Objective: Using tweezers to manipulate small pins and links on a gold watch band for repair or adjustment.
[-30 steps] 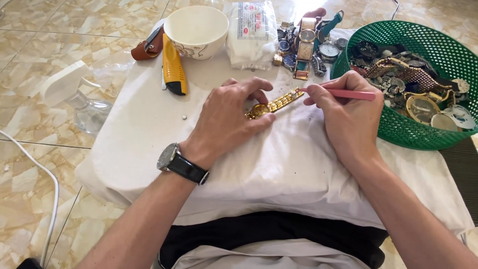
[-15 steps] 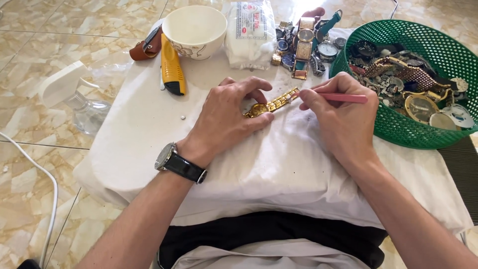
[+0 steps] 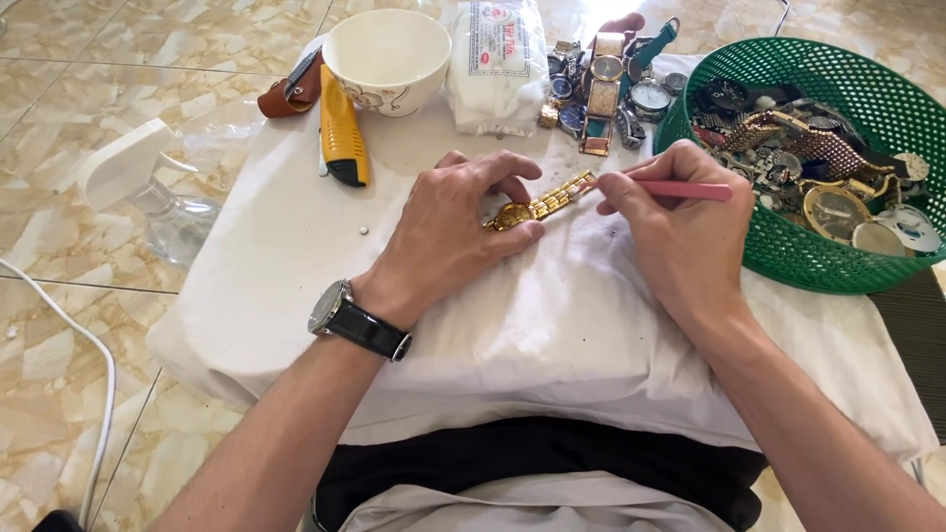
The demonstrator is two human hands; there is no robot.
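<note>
A gold wristwatch (image 3: pixel 537 207) with a metal link band lies on the white cloth-covered surface (image 3: pixel 296 256). My left hand (image 3: pixel 448 232) presses down on it, fingers over the dial end. My right hand (image 3: pixel 680 227) grips a thin pink stick tool (image 3: pixel 690 189) whose tip touches the far end of the gold band. A black-strapped watch sits on my left wrist (image 3: pixel 350 320).
A green mesh basket (image 3: pixel 857 266) of watches and parts stands at the right. Behind are a white bowl (image 3: pixel 386 54), a yellow utility knife (image 3: pixel 342 138), a white packet (image 3: pixel 498 64), several loose watches (image 3: pixel 606 84), a brown strap (image 3: pixel 286 94). A spray bottle (image 3: pixel 148 192) lies on the tiled floor.
Both hands stay on the gold watch; the pink tool's tip has shifted slightly along the band. Nothing else moved.
</note>
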